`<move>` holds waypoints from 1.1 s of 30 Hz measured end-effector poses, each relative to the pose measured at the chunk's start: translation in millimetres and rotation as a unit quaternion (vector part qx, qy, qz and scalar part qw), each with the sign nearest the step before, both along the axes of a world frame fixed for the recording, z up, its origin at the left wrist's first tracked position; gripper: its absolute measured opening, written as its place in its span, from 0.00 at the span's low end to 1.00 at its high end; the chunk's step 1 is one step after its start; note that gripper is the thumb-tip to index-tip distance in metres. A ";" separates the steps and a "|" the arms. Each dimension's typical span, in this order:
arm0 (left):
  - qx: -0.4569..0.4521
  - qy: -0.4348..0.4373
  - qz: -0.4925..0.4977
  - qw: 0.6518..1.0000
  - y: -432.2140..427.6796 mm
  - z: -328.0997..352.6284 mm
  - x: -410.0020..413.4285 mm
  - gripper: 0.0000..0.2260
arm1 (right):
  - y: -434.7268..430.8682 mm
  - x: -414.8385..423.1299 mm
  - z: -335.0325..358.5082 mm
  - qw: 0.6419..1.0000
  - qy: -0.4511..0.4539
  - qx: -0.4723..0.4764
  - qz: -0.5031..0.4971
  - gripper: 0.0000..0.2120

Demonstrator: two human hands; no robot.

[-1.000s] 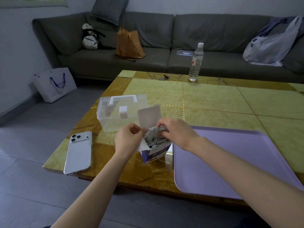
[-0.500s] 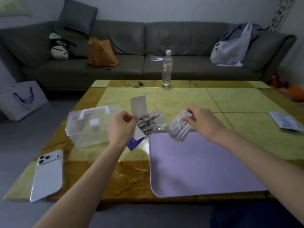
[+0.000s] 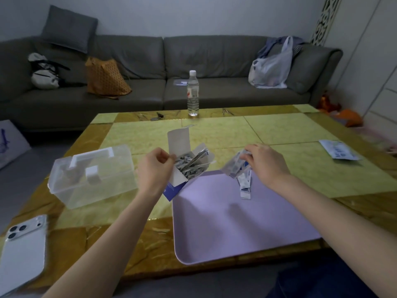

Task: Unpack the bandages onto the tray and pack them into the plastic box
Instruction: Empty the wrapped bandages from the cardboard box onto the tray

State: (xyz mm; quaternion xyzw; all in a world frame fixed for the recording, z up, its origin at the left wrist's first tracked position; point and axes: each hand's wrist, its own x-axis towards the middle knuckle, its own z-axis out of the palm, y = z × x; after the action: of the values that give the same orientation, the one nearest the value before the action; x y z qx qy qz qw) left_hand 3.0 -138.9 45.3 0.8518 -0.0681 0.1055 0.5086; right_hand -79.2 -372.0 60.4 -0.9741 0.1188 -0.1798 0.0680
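Note:
My left hand (image 3: 155, 168) grips the open white-and-blue bandage carton (image 3: 182, 166), tilted at the lilac tray's (image 3: 225, 222) far left corner; several wrapped bandages show inside it. My right hand (image 3: 265, 161) holds a bunch of bandages (image 3: 235, 166) over the tray's far edge. A few of them (image 3: 245, 186) hang or slip down from the bunch onto the tray. The clear plastic box (image 3: 92, 179), lid closed with a white handle and latch, stands on the table to the left of the carton.
A white phone (image 3: 22, 250) lies at the table's near left corner. A water bottle (image 3: 193, 93) and a small dark item (image 3: 158, 117) are at the far edge. A printed packet (image 3: 338, 149) lies at the right. A grey sofa with bags stands behind.
My right hand pulled a bunch of bandages out of the carton and carried it right, over the tray. A few now drop from it. The left hand kept hold of the carton.

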 end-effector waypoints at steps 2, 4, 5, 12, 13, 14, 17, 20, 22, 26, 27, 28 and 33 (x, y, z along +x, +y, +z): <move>-0.005 -0.003 -0.001 1.000 -3.1 1.0 -2.0 0.11 | -2.4 -4.6 0.0 1.000 -0.008 -0.003 -0.010 0.10; -0.002 -0.005 -0.006 1.000 -7.3 2.6 -4.7 0.11 | -4.0 -12.2 0.4 1.000 -0.015 -0.013 -0.013 0.09; -0.001 -0.004 -0.009 1.000 -9.2 2.9 -6.1 0.11 | -4.5 -15.2 0.0 1.000 -0.017 -0.019 -0.009 0.08; 0.000 -0.004 -0.019 1.000 -12.8 3.2 -20.6 0.11 | 11.1 -27.8 -6.0 0.999 0.000 -0.043 0.029 0.12; -0.002 -0.006 -0.021 1.000 -11.3 3.5 -22.1 0.11 | 13.8 -26.6 -6.4 0.998 0.004 -0.054 0.021 0.13; -0.004 -0.007 -0.022 1.000 -9.2 4.0 -23.6 0.11 | 16.4 -24.7 -6.5 0.998 0.015 -0.062 0.011 0.15; 0.000 -0.012 -0.024 1.000 -1.2 3.1 -27.2 0.12 | 25.0 -17.3 -8.7 0.998 0.047 -0.037 -0.002 0.16; 0.016 -0.011 -0.023 1.000 5.8 0.4 -27.5 0.11 | 41.9 -15.5 -6.6 0.993 0.009 0.068 0.096 0.25; 0.028 -0.008 -0.025 0.999 8.3 -1.6 -27.1 0.09 | 56.4 -15.5 -3.1 0.979 0.003 0.064 0.192 0.24; 0.038 -0.005 -0.039 0.998 8.6 -4.4 -29.0 0.07 | 74.4 -5.9 -8.5 0.966 0.011 -0.003 0.259 0.18; 0.038 -0.004 -0.045 0.998 8.6 -4.9 -29.4 0.07 | 74.6 -2.9 -9.7 0.968 0.012 -0.009 0.250 0.16; 0.037 0.000 -0.051 0.998 8.7 -5.5 -29.7 0.07 | 73.8 -0.7 -9.8 0.971 0.017 -0.015 0.239 0.14; 0.026 0.008 -0.058 0.998 11.1 -8.0 -28.1 0.07 | 72.7 4.1 -8.3 0.973 0.063 0.014 0.219 0.13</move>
State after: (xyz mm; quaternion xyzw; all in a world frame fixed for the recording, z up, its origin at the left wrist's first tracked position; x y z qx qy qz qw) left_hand -25.2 -127.8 37.2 0.8599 -0.1162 0.0669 0.4925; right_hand -75.1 -299.2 52.1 -0.9847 -0.0913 -0.0968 0.1122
